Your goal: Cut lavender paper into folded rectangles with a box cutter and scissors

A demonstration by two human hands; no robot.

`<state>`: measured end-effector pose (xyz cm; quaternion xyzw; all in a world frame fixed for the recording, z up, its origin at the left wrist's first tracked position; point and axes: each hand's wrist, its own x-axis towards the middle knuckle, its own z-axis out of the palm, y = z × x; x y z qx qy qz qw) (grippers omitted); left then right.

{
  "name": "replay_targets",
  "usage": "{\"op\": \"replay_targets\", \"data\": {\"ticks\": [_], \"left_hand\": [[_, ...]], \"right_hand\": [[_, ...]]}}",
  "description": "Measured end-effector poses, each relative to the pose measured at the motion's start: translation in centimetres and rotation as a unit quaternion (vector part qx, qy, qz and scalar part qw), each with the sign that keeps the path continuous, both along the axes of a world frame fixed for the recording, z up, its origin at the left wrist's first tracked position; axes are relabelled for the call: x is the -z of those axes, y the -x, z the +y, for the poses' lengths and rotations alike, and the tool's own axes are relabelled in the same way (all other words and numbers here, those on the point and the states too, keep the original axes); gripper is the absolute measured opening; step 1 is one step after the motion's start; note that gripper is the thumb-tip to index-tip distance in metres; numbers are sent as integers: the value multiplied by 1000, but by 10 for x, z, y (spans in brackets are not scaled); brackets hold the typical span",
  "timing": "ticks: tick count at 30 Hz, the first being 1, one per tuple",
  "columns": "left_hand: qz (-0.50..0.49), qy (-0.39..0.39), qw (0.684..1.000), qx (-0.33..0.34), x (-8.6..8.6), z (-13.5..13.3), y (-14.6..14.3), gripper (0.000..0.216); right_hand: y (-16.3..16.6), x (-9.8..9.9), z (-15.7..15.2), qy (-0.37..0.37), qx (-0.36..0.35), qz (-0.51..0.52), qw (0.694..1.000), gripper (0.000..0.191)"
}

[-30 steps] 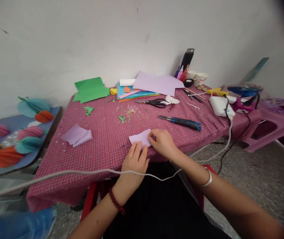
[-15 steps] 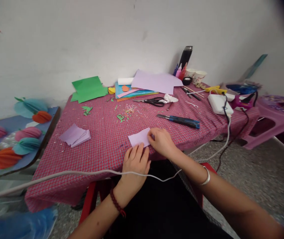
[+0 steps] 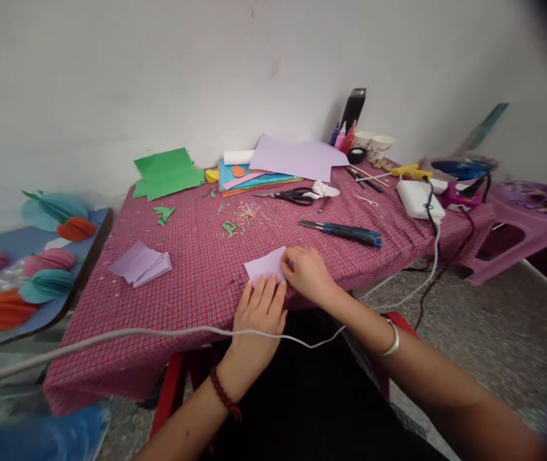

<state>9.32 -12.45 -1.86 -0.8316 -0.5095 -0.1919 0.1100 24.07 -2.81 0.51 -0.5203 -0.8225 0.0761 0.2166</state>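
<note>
A small piece of purple paper (image 3: 262, 264) lies at the front edge of the table, under both hands. My left hand (image 3: 260, 314) rests flat, its fingertips on the paper's near edge. At the paper's right end, my right hand (image 3: 306, 274) has its fingers curled and pinched on the edge. A stack of purple paper pieces (image 3: 142, 264) sits to the left. Beyond my right hand lies a blue and black utility knife (image 3: 345, 232) with its blade out. Farther back are black-handled scissors (image 3: 295, 196).
Green paper (image 3: 167, 174) and a large purple sheet (image 3: 297, 157) lie at the back. Paper scraps (image 3: 248, 214) litter the middle. A white box with cables (image 3: 420, 198) stands right. A white cord (image 3: 158, 332) crosses before me. Paper ornaments (image 3: 2, 310) sit left on a blue board.
The whole view has shifted slightly, with things appearing a little farther left. Both hands stay on the purple paper in nearly the same pose.
</note>
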Motion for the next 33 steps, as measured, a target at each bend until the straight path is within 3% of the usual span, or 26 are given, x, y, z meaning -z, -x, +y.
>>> {"op": "replay_targets", "data": {"ticks": [14, 18, 23, 26, 28, 30, 33], "left_hand": [[-10, -11, 1000, -1, 4, 3, -2, 46], [-18, 29, 999, -9, -13, 6, -4, 48], [-7, 133, 990, 43, -46, 33, 5, 28], [-12, 193, 976, 103, -54, 64, 14, 29], [-23, 220, 969, 114, -55, 82, 16, 28], [-30, 230, 967, 106, -52, 94, 13, 28], [-10, 210, 974, 83, -46, 98, 3, 29]], "right_hand": [[0, 1, 0, -8, 6, 5, 1000, 10], [1, 1, 0, 0, 9, 7, 1000, 10], [0, 0, 1, 11, -7, 40, 999, 11], [-21, -7, 10, 10, -6, 86, 996, 13], [-49, -13, 20, -29, 37, 85, 995, 18], [-82, -17, 29, -70, 89, 27, 993, 25], [-127, -17, 38, -57, 138, -67, 987, 34]]}}
